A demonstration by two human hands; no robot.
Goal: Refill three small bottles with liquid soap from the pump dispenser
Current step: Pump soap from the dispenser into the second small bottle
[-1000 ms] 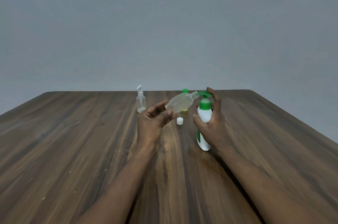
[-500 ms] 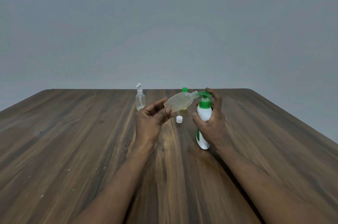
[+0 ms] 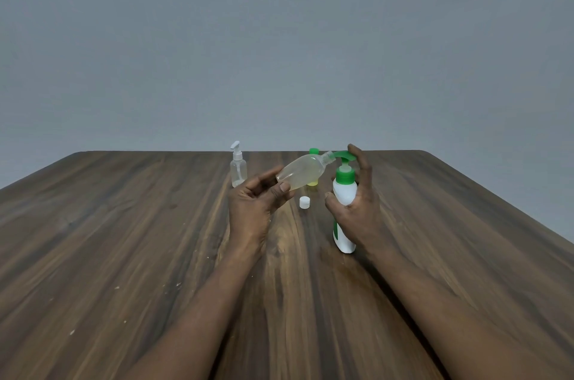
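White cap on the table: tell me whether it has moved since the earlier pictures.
No. The white cap sits at the same offset from the standing clear spray bottle as before; the whole view only shifted slightly.

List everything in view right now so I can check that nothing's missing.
pump dispenser: one, white with a green pump head, upright on the table right of centre
small clear bottle: one, clear with a pale yellowish tint, uncapped, held tilted with its mouth at the dispenser's spout
cap: one, white, on the table between the hands
small pump bottle: one, clear with a white pump, upright at the far left of the group
yellow bottle: one, yellow with a green cap, mostly hidden behind the held bottle
table: one, dark wood
wall: grey, behind
left hand: holds the small clear bottle
right hand: grips the pump dispenser, one finger on the pump head
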